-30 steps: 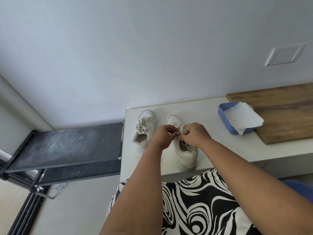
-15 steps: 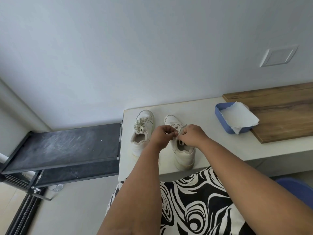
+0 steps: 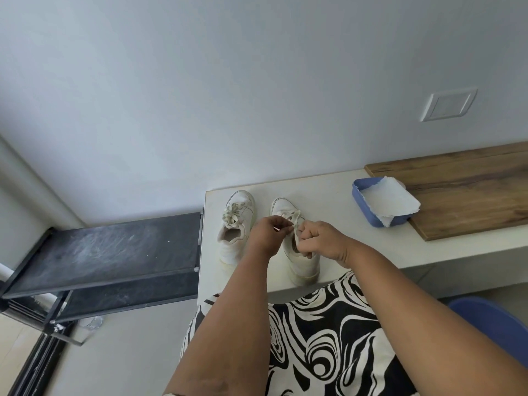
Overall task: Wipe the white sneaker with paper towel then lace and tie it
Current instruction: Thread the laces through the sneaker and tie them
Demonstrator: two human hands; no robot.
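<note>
Head view showed the left hand and right hand, each with its grip pinched on the lace over the sneaker at the worktop edge. A slipped loop would likely undo the knot. Knuckles hid the knot itself. Beyond, the towel lay in a tray.

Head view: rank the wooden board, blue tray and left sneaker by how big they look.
1. wooden board, cut off by the frame edge
2. blue tray and left sneaker: look alike, unranked
</note>
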